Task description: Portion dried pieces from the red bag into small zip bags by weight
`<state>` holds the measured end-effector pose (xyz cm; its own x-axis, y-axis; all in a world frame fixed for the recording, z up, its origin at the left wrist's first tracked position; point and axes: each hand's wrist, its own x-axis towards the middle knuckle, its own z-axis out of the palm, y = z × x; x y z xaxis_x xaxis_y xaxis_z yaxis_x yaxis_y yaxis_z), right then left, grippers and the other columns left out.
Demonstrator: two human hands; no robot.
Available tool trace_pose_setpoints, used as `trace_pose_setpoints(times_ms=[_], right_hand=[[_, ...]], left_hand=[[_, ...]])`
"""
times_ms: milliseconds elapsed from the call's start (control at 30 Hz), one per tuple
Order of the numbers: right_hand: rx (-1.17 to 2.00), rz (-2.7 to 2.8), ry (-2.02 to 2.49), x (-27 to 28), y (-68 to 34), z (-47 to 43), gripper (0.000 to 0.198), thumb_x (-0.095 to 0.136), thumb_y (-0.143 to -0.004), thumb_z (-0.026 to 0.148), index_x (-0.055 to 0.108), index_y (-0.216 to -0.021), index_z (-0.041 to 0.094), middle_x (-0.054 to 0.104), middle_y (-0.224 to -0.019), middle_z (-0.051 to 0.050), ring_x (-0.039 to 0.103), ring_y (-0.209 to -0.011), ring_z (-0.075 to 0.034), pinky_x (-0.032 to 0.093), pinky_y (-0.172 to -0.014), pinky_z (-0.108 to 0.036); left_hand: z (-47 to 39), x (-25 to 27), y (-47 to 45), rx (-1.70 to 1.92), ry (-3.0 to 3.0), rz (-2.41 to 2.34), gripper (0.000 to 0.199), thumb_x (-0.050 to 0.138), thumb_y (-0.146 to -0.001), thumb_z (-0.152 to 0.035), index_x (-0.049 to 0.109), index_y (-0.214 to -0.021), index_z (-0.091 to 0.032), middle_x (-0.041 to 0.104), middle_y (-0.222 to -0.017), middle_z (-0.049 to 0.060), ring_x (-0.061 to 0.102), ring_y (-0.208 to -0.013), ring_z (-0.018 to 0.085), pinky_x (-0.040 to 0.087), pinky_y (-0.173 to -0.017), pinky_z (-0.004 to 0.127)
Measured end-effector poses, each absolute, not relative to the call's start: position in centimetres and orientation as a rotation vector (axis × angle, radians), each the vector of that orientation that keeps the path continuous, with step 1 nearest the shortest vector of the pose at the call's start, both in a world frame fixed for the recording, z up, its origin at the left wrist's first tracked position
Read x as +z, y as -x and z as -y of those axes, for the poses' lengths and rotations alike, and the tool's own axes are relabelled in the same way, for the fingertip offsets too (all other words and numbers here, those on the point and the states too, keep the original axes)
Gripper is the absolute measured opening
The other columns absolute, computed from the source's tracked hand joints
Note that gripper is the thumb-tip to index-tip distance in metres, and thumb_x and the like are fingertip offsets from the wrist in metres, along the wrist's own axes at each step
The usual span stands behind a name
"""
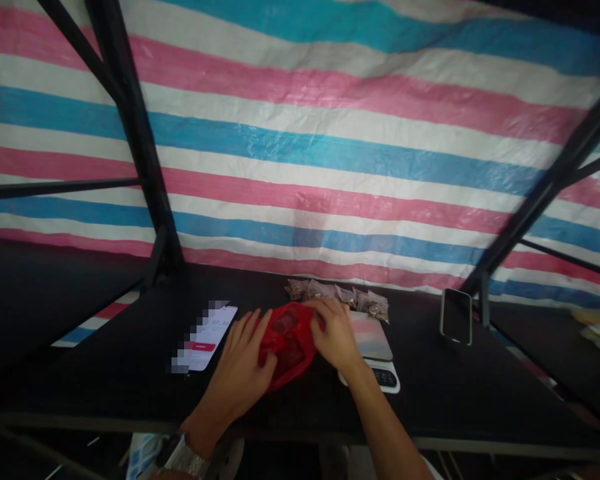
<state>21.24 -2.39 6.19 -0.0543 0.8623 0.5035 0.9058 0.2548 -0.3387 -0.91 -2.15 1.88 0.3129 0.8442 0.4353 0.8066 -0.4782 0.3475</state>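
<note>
Soft red plastic bag (296, 368) looks light; hold its rim. Left hand (244, 360) lies spread, right hand (336, 335) curls, grips unclear.

Makeshift workshop; striped tarp (330, 157), black bench (430, 390), scale (373, 337)

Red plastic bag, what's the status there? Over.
Left hand, right hand: both at red plastic bag. Bag between them, contents unclear. White-and-silver scale close beside right hand.
</note>
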Motion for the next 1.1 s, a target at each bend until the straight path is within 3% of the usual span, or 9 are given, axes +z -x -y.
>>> trace_pose_setpoints(times_ms=[133, 233, 367, 467, 533, 700, 867, 1000, 1100], right_hand=[[-0.24, 1.422, 1.922, 7.6, -27.8, 2.7, 0.035, 0.047, -0.103, 0.021, 0.074, -0.124, 0.017, 0.073, -0.128, -0.019, 0.063, -0.123, -0.035, 0.043, -0.105, -0.053], [-0.225, 1.195, 2.101, 7.3, -32.1, 2.9, 0.037, 0.058, -0.101, 0.029, 0.072, -0.129, 0.009, 0.071, -0.128, -0.029, 0.064, -0.121, -0.043, 0.045, -0.101, -0.063], [-0.065, 1.151, 2.188, 5.9, -35.4, 2.9, 0.023, 0.07, -0.098, 0.029, 0.078, -0.112, 0.013, 0.079, -0.102, -0.016, 0.074, -0.1, -0.034, 0.056, -0.091, -0.053], [-0.023, 1.107, 2.201, 5.3, -36.8, 2.8, 0.022, 0.07, -0.102, 0.034, 0.074, -0.115, 0.017, 0.077, -0.108, -0.007, 0.074, -0.096, -0.023, 0.061, -0.088, -0.044], [-0.046, 1.068, 2.207, 5.2, -37.6, 3.0, 0.026, 0.067, -0.105, 0.037, 0.071, -0.122, 0.017, 0.075, -0.116, -0.007, 0.074, -0.101, -0.022, 0.062, -0.091, -0.043], [-0.096, 1.081, 2.229, 4.4, -38.8, 3.9, 0.028, 0.056, -0.105, 0.021, 0.073, -0.127, 0.018, 0.076, -0.123, -0.013, 0.073, -0.117, -0.027, 0.056, -0.098, -0.037], [-0.058, 1.259, 2.238, 3.3, -38.6, 3.9, 0.035, 0.068, -0.104, 0.037, 0.066, -0.134, 0.02, 0.068, -0.137, -0.011, 0.069, -0.118, -0.027, 0.059, -0.1, -0.049], [-0.012, 1.323, 2.269, 2.9, -38.7, 4.0, 0.036, 0.069, -0.104, 0.038, 0.066, -0.135, 0.02, 0.067, -0.138, -0.011, 0.069, -0.116, -0.026, 0.061, -0.097, -0.048], [-0.005, 1.303, 2.279, 2.9, -39.1, 4.8, 0.036, 0.068, -0.104, 0.039, 0.066, -0.135, 0.021, 0.067, -0.139, -0.011, 0.07, -0.115, -0.026, 0.061, -0.097, -0.048]], left_hand=[[3.6, 2.3, 2.8, 1.187, -2.477, -1.462, 0.054, 0.045, -0.102, -0.026, 0.048, -0.156, -0.02, 0.052, -0.154, 0.016, 0.044, -0.147, 0.035, 0.038, -0.124, 0.061], [4.4, 2.3, 3.8, 1.307, -2.434, -1.529, 0.049, 0.046, -0.102, -0.025, 0.051, -0.151, -0.025, 0.053, -0.149, 0.014, 0.048, -0.139, 0.036, 0.043, -0.118, 0.059], [4.0, 1.4, 4.6, 1.4, -2.416, -1.603, 0.045, 0.049, -0.099, -0.026, 0.057, -0.143, -0.026, 0.055, -0.142, 0.014, 0.053, -0.127, 0.035, 0.048, -0.108, 0.053], [3.1, 0.6, 5.1, 1.439, -2.483, -1.582, 0.044, 0.051, -0.098, -0.03, 0.058, -0.141, -0.025, 0.057, -0.133, 0.014, 0.055, -0.121, 0.036, 0.048, -0.102, 0.053], [2.8, 0.4, 5.2, 1.473, -2.548, -1.555, 0.042, 0.051, -0.098, -0.031, 0.059, -0.139, -0.024, 0.058, -0.128, 0.014, 0.056, -0.12, 0.037, 0.047, -0.099, 0.053], [3.6, 1.4, 4.3, 1.63, -2.607, -1.552, 0.034, 0.051, -0.099, -0.026, 0.059, -0.132, -0.022, 0.059, -0.121, 0.014, 0.059, -0.112, 0.036, 0.045, -0.095, 0.051], [5.9, 2.0, 3.6, 1.788, -2.705, -1.499, 0.036, 0.058, -0.095, -0.018, 0.059, -0.13, -0.023, 0.063, -0.117, 0.013, 0.065, -0.106, 0.033, 0.045, -0.095, 0.05], [9.0, 1.3, 3.9, 1.795, -2.807, -1.384, 0.037, 0.059, -0.093, -0.014, 0.062, -0.128, -0.028, 0.066, -0.114, 0.009, 0.067, -0.097, 0.027, 0.049, -0.09, 0.047], [11.6, 0.6, 4.6, 1.689, -2.87, -1.248, 0.039, 0.058, -0.094, -0.008, 0.065, -0.127, -0.028, 0.067, -0.114, 0.008, 0.067, -0.101, 0.025, 0.051, -0.091, 0.042]])
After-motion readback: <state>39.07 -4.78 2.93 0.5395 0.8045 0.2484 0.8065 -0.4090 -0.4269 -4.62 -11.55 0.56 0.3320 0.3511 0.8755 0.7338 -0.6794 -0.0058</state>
